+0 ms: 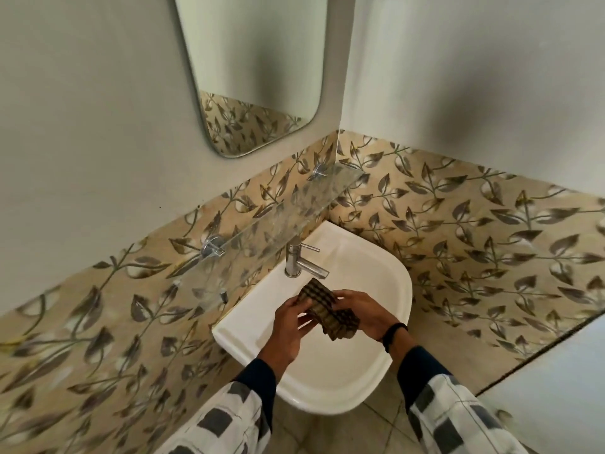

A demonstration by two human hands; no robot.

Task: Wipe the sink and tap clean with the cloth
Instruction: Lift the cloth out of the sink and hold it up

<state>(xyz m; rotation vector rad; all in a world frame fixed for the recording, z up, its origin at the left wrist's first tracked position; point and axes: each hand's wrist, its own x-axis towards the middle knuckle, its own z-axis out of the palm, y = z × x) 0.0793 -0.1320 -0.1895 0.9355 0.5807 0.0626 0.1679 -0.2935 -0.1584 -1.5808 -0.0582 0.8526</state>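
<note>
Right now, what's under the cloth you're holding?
The white sink lies below the cloth, held over it by the left hand and right hand. They cover the basin's middle, so the drain cannot be seen.

Ahead of me, a rounded mirror [258, 77] hangs on the plain wall [82, 126]. Below it, a smeared glass shelf [288, 208] sits on two chrome brackets [212, 247] against leaf-patterned tiles [458, 224] that run round the corner. Beige floor [376, 427] lies underfoot.
</note>
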